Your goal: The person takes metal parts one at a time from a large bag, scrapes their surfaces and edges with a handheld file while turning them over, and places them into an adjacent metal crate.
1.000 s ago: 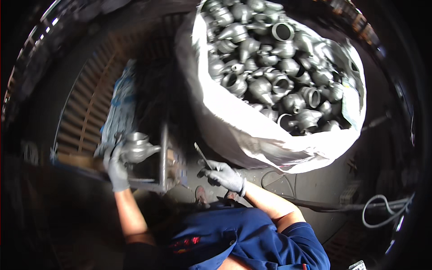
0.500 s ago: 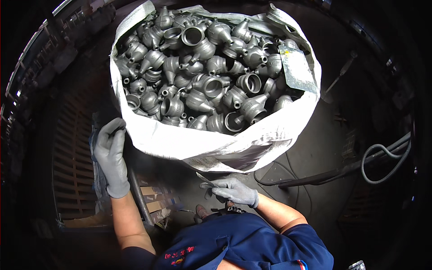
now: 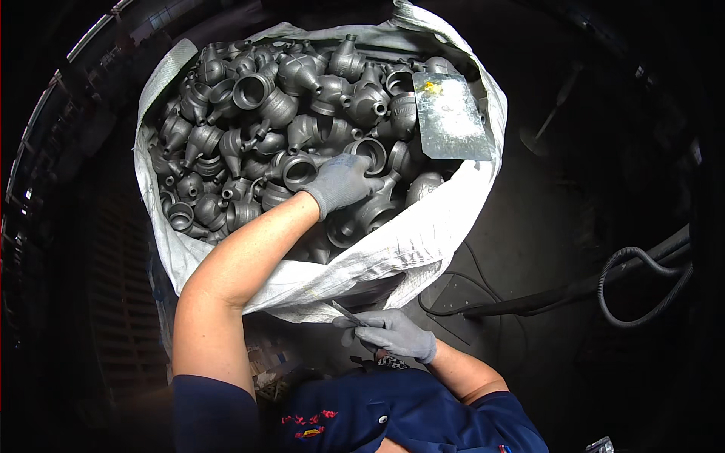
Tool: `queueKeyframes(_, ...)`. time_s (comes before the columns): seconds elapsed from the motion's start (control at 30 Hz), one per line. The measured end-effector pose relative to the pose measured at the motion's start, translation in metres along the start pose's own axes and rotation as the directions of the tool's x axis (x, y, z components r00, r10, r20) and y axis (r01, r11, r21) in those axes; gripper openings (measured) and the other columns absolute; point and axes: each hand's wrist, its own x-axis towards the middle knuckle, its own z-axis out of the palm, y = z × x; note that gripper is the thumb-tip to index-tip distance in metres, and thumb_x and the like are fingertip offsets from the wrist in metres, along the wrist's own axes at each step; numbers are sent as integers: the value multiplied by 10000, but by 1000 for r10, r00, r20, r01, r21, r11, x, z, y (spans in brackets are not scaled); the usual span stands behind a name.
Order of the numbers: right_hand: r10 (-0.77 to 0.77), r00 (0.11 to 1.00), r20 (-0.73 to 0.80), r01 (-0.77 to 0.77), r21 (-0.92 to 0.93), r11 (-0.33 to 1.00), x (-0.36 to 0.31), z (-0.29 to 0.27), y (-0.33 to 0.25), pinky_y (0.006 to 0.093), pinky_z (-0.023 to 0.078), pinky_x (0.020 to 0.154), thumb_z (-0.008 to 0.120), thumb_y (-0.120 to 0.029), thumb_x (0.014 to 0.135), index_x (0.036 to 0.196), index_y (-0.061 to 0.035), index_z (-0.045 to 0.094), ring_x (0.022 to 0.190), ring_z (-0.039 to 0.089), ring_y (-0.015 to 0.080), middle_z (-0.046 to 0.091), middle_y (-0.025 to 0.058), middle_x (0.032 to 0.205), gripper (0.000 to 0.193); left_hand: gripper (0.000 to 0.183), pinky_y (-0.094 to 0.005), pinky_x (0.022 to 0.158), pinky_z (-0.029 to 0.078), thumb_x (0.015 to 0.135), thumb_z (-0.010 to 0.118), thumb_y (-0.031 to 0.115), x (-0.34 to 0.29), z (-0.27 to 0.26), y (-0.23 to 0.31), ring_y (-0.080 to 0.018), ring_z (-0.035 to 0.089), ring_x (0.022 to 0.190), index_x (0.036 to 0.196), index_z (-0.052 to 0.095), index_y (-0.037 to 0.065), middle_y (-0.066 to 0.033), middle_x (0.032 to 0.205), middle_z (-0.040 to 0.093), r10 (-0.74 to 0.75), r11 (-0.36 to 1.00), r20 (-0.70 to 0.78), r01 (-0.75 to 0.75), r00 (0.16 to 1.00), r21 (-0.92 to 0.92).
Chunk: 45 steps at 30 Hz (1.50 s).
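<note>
A large white woven bag (image 3: 445, 219) holds a heap of grey metal castings (image 3: 298, 72), rounded bodies with narrow necks and round open mouths. My gloved left hand (image 3: 343, 183) reaches over the near rim into the heap. Its fingers are closed at the rim of a casting with a ring-shaped mouth (image 3: 370, 153); some of the fingertips are hidden. Below the bag's near side, my gloved right hand (image 3: 396, 334) grips a thin, dark, file-like tool (image 3: 346, 312), its narrow end sticking out up and to the left.
A flat metallic sheet (image 3: 451, 117) with a yellow mark lies on the castings at the bag's right side. To the right, a grey hose (image 3: 604, 287) loops by a dark bar, with cables (image 3: 483, 275) on the floor. A slatted crate (image 3: 121, 287) stands at left.
My left hand has gone from outside the bag's left edge into the castings. The bag now sits further left in view. My right hand still holds the thin tool.
</note>
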Motion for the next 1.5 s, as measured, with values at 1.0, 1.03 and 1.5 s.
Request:
queueKeyframes(1.0, -77, 997, 16, 75, 73, 994, 65, 57, -37, 172, 390, 538, 532, -173, 954, 1272, 18, 532, 609, 458, 25, 663, 52, 918, 371, 318, -245, 781, 462, 693, 717, 12, -254, -118, -7, -129, 585, 859, 994, 620, -27, -73, 943, 607, -294, 918, -586, 54, 755, -392)
queueKeyframes(1.03, -153, 988, -19, 153, 9, 988, 71, 71, -39, 181, 423, 581, 539, -140, 944, 1274, 28, 525, 658, 496, 33, 664, 60, 954, 370, 288, -244, 776, 458, 698, 716, 5, -277, -122, -3, -124, 579, 847, 969, 625, -27, -67, 935, 600, -345, 901, -633, 55, 693, -430)
queueKeyframes(1.5, -440, 825, 354, 565, -523, 639, 168, 199, -28, 331, 509, 724, 652, -92, 812, 1080, -27, 643, 836, 650, 264, 649, 139, 974, 276, 458, -304, 848, 484, 641, 776, -18, -467, -72, 6, -196, 594, 955, 1058, 587, -11, -119, 1050, 600, -435, 900, -836, 183, 333, -395)
